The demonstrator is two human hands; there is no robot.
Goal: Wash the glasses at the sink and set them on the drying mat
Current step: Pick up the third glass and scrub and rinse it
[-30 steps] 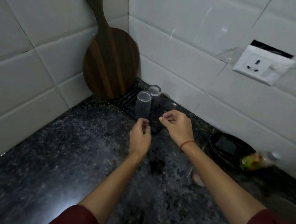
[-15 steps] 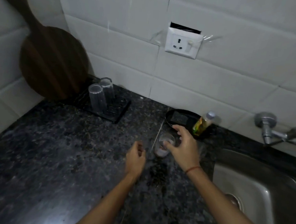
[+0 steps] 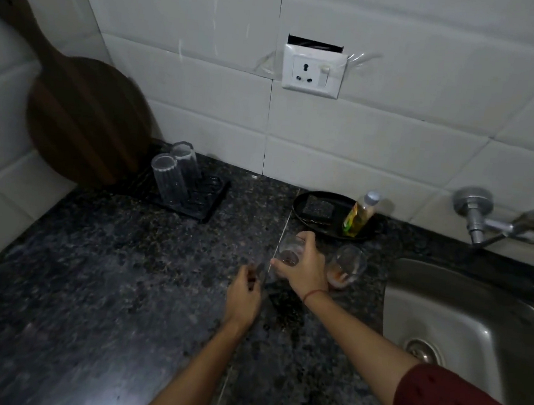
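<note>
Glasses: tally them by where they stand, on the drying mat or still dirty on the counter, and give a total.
On the drying mat, upside down: 2, the front glass and the back glass.
Dirty on the counter: 2, the held glass gripped by the right hand, and the free glass beside it.
Total: 4 glasses.

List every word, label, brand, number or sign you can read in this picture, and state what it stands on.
None can be read.
Dish soap bottle: its green and yellow label carries print, too blurred to read.
Wall socket: no visible lettering.
</note>
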